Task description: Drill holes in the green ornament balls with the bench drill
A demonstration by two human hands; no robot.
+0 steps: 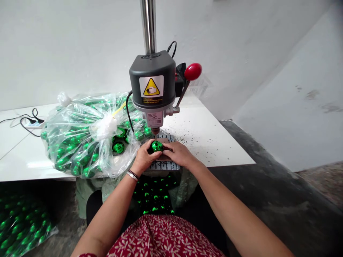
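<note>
A shiny green ball (157, 146) sits under the bit of a drill press (152, 80), above the machine's base plate (167, 165). My left hand (145, 157) grips the ball from the left, thumb in front and index finger behind. From the right, my right hand (178, 153) pinches the same ball with its fingertips. The drill bit (155, 137) points down at the top of the ball; whether it has entered the ball I cannot tell. A red-knobbed lever (193, 71) stands raised at the machine's right side, with no hand on it.
A clear plastic bag (80, 142) full of green balls lies left on the white table (214, 142). Dark shavings dot the table right of the press. More green balls (155, 196) lie below the table edge, and another bag (24, 221) at lower left. A power strip (34, 124) lies behind.
</note>
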